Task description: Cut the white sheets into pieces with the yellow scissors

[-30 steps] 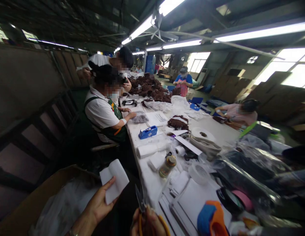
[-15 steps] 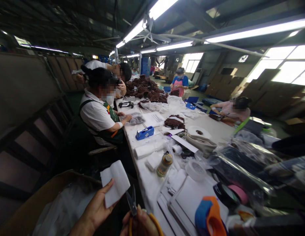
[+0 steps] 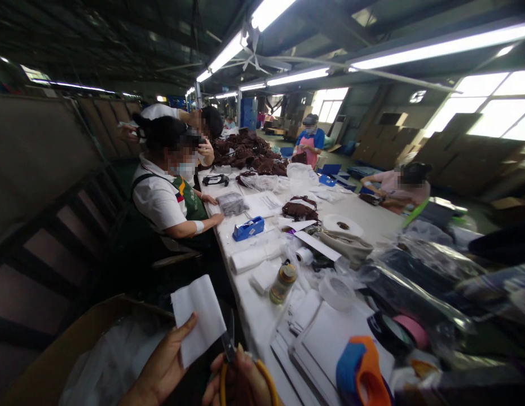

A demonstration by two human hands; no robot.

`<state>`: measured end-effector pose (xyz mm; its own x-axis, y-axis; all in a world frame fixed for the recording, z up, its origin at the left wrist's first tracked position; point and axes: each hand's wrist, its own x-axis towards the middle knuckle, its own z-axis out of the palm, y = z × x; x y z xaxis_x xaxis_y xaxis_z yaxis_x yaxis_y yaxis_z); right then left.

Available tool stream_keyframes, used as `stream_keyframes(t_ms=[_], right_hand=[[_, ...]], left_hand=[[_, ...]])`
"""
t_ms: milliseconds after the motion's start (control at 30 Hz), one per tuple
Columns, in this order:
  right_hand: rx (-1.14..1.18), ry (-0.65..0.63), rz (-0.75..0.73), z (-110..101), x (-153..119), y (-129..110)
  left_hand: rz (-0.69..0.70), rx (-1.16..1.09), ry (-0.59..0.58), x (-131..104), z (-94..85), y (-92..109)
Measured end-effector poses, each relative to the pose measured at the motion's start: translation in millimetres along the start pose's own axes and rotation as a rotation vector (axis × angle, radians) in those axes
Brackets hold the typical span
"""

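My left hand (image 3: 167,358) pinches a folded white sheet (image 3: 198,318), thumb on top, held up off the table's left edge. Whether the sheet is paper or cloth I cannot tell. In my right hand (image 3: 241,375) are scissors with yellow handles (image 3: 268,383), their blades (image 3: 229,341) pointing up and parted. The blades meet the sheet's lower right edge, and one is partly hidden by it. Below my left hand stands a cardboard box (image 3: 82,324) with clear plastic in it.
On the white table (image 3: 249,307) are a capped jar (image 3: 283,282), a blue tape dispenser (image 3: 248,228), an orange and blue tape cutter (image 3: 361,372) and plastic-wrapped goods (image 3: 418,293). A co-worker in a green apron (image 3: 197,206) sits at the left edge. Brown items (image 3: 249,152) are heaped farther back.
The scissors blades have come up against the sheet's edge, from just beside it. The co-worker's hands have moved off the plastic-bagged item and now rest on the table edge.
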<state>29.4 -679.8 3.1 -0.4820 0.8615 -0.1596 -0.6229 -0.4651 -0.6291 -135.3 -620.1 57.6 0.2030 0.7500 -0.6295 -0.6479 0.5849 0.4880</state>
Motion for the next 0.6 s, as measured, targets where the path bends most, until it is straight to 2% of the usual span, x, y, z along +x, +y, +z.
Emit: stream_keyframes(t_ms=[200,267,600], right_hand=[[0.040,-0.001,-0.068,3.4,2.5,4.3],[0.015,0.002,-0.104,5.4,2.2,1.4],[-0.197,0.150,-0.193,8.3,-5.6,2.6]], left_hand=[[0.164,0.159,-0.034,2.3,-3.0,-1.3],[0.177,0.184,-0.050,1.2,-3.3,0.8],[-0.096,0.187,-0.110,-9.1,-5.4,22.9]])
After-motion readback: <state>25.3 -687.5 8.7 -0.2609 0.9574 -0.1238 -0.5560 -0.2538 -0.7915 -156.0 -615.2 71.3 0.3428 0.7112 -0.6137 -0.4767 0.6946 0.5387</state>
